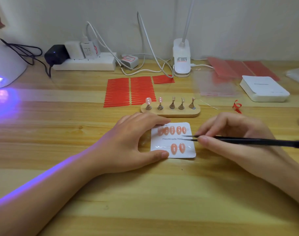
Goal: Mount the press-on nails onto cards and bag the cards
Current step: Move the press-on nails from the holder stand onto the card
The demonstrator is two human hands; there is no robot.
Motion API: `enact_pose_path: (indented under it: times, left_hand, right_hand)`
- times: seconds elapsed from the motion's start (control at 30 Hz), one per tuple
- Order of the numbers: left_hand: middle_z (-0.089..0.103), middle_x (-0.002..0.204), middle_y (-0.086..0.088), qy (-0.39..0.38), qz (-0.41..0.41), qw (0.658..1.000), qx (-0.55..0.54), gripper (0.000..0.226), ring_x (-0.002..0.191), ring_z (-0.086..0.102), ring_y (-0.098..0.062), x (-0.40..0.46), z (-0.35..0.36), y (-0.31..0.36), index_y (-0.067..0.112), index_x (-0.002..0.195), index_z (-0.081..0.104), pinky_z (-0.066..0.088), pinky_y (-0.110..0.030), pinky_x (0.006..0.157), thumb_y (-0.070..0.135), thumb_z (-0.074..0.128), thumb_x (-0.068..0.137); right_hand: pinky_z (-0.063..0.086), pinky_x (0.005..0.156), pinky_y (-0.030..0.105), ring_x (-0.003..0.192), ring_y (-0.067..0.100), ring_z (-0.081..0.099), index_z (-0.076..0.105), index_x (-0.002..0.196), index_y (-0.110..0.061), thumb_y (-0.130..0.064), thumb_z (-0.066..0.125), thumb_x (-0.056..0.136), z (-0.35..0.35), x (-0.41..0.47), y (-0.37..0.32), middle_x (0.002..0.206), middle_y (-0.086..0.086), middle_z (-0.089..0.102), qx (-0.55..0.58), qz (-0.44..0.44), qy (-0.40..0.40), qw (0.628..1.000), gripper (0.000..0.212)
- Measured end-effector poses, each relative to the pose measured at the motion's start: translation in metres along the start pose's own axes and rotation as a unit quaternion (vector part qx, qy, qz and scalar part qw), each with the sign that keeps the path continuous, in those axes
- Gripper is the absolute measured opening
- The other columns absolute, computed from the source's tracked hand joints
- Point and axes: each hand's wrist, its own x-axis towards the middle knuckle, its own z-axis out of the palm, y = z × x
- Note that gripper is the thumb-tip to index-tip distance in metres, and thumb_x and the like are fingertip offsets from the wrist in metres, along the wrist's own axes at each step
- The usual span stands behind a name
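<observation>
Our left hand [128,143] pins the card [173,140] with straight fingers; beside the card, our right hand [230,138] pinches tweezers [247,141].

White card [173,139] bearing seven nails [172,130]

A wooden desk [145,201] is seen against a pale wall [230,17]. At far left a white curing lamp [3,65] is placed, violet light being cast onto the wood beside it. A white power strip [87,63] is laid along the wall, with a black adapter [55,54] and white plugs [84,50] inserted. White cables [150,48] are looped toward a white clip lamp base [182,59], from which a gooseneck [188,17] is raised.
</observation>
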Motion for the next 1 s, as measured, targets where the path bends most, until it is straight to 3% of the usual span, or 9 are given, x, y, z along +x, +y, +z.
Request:
enact_pose_path:
  times: [0.07,0.13,0.27,0.37,0.43,0.53,0.67,0.87,1.0]
  left_hand:
    - [0.034,0.122,0.040,-0.017,-0.012,1.000,-0.020,0.052,0.121,0.035,0.006,0.000,-0.002,0.001,0.053,0.119,0.030,0.023,-0.016,0.105,0.054,0.057,0.074]
    - [0.033,0.127,0.041,-0.044,-0.030,0.997,-0.054,0.053,0.124,0.034,0.006,0.000,-0.006,0.000,0.054,0.121,0.029,0.021,-0.019,0.109,0.043,0.055,0.076]
    - [0.031,0.135,0.038,-0.103,-0.036,0.990,-0.084,0.057,0.127,0.021,0.019,0.002,-0.012,0.001,0.050,0.126,0.027,0.007,-0.028,0.115,0.031,0.047,0.077]
    - [0.029,0.134,0.040,-0.115,-0.042,0.989,-0.078,0.059,0.123,0.018,0.025,0.003,-0.011,0.003,0.055,0.122,0.024,0.002,-0.019,0.113,0.027,0.041,0.073]
    - [0.030,0.132,0.040,-0.112,-0.042,0.991,-0.060,0.058,0.113,0.017,0.031,0.004,-0.009,0.004,0.056,0.121,0.025,0.001,-0.011,0.108,0.030,0.038,0.071]
    - [0.029,0.132,0.041,-0.097,-0.024,0.995,-0.023,0.056,0.115,0.015,0.030,0.003,-0.004,0.004,0.058,0.122,0.023,-0.004,-0.008,0.105,0.055,0.038,0.068]
    - [0.028,0.141,0.034,-0.072,0.012,0.997,-0.002,0.058,0.126,0.017,0.021,0.001,-0.003,0.002,0.060,0.123,0.019,0.005,-0.020,0.112,0.063,0.045,0.071]
    - [0.029,0.142,0.023,-0.034,0.035,0.998,-0.050,0.061,0.133,0.019,0.009,0.000,-0.004,0.001,0.050,0.129,0.020,0.018,-0.021,0.110,0.053,0.048,0.075]
    - [0.040,0.133,0.009,-0.001,0.032,0.996,-0.088,0.057,0.127,0.032,-0.002,-0.002,-0.004,-0.002,0.035,0.131,0.033,0.027,-0.019,0.106,0.025,0.057,0.081]
  right_hand:
    - [0.050,0.060,0.013,0.066,0.006,0.066,0.063,0.057,-0.017,-0.029,0.073,0.057,0.002,0.006,0.002,0.075,-0.001,0.073,0.040,0.046,0.008,0.998,0.016]
    - [0.051,0.060,0.014,0.065,0.009,0.067,0.065,0.060,-0.015,-0.033,0.073,0.054,0.005,0.009,0.004,0.074,0.003,0.073,0.043,0.078,0.008,0.996,0.020]
    - [0.047,0.055,0.011,0.064,0.006,0.068,0.065,0.061,-0.013,-0.037,0.074,0.050,0.006,0.016,0.001,0.070,0.001,0.073,0.027,0.129,-0.011,0.991,0.029]
    - [0.043,0.047,0.009,0.052,0.003,0.062,0.066,0.060,-0.016,-0.038,0.075,0.047,0.007,0.020,-0.001,0.061,-0.002,0.070,0.032,0.153,-0.011,0.988,0.027]
    - [0.036,0.039,0.008,0.041,0.000,0.052,0.066,0.057,-0.020,-0.037,0.076,0.046,0.007,0.021,-0.004,0.053,-0.004,0.064,0.047,0.160,-0.012,0.986,0.022]
    - [0.040,0.039,0.013,0.048,0.004,0.059,0.068,0.058,-0.022,-0.035,0.077,0.043,0.005,0.022,-0.005,0.058,0.002,0.067,0.083,0.174,-0.024,0.981,0.022]
    - [0.046,0.044,0.014,0.057,0.006,0.065,0.067,0.057,-0.019,-0.031,0.076,0.043,0.005,0.027,-0.002,0.061,0.002,0.068,0.098,0.181,-0.034,0.978,0.021]
    - [0.056,0.068,0.020,0.073,0.018,0.071,0.068,0.063,-0.020,-0.035,0.075,0.050,0.012,0.036,0.000,0.073,0.008,0.073,0.062,0.144,-0.076,0.985,0.021]
    - [0.050,0.057,0.013,0.064,0.011,0.070,0.068,0.059,-0.021,-0.035,0.075,0.050,0.010,0.033,0.001,0.065,0.004,0.072,0.068,0.142,-0.063,0.985,0.018]
